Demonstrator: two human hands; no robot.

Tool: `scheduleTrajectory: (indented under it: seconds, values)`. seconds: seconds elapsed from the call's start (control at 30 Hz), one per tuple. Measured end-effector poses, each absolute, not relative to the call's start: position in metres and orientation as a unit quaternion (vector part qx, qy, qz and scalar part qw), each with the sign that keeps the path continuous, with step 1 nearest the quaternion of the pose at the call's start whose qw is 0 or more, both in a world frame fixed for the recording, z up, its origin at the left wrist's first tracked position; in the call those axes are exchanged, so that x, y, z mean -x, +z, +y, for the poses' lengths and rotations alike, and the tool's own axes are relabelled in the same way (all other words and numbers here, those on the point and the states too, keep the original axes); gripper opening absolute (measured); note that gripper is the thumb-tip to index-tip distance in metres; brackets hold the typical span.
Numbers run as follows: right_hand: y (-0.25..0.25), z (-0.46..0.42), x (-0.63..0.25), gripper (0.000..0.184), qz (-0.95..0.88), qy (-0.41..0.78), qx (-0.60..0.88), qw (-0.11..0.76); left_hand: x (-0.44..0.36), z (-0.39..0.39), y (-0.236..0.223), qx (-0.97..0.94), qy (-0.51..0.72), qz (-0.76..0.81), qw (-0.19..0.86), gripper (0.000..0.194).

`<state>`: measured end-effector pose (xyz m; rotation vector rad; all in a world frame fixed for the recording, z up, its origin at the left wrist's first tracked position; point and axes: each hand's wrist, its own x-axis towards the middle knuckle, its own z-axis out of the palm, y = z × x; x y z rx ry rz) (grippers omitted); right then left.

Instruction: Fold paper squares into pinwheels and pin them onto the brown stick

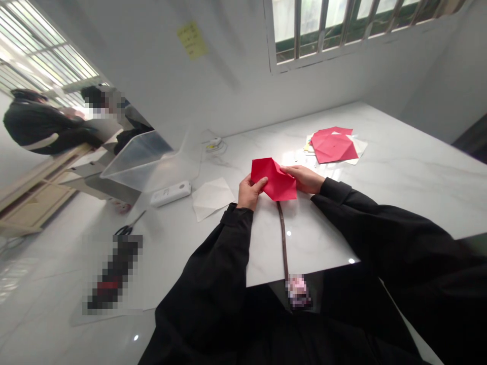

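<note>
At far left a co-worker sits by a clear plastic bin, with scissors on the white table nearby. Next come a white power strip and a creased white paper. Above the table's near edge, the left hand and right hand grasp a folded red paper between their fingers, just short of red sheets.

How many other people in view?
2, both at far left by the window: one person in black, another just right of them. More may be out of view.
</note>
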<state>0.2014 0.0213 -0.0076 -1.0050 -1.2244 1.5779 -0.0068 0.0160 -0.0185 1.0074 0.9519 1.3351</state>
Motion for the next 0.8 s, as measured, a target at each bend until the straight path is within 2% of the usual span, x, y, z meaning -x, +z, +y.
scheduleTrajectory:
  seconds: [0.1, 0.37, 0.8]
  values:
    - [-0.009, 0.019, -0.2, 0.038, -0.499, 0.67, 0.376, 0.402, 0.006, 0.015, -0.016, -0.434, 0.569, 0.398, 0.574, 0.059]
    - [-0.012, 0.021, -0.2, 0.036, -0.48, 0.642, 0.385, 0.457, 0.008, 0.012, -0.009, -0.433, 0.523, 0.377, 0.63, 0.061]
    - [-0.016, 0.023, -0.2, 0.041, -0.536, 0.601, 0.401, 0.438, 0.01, 0.017, -0.023, -0.48, 0.53, 0.387, 0.582, 0.064]
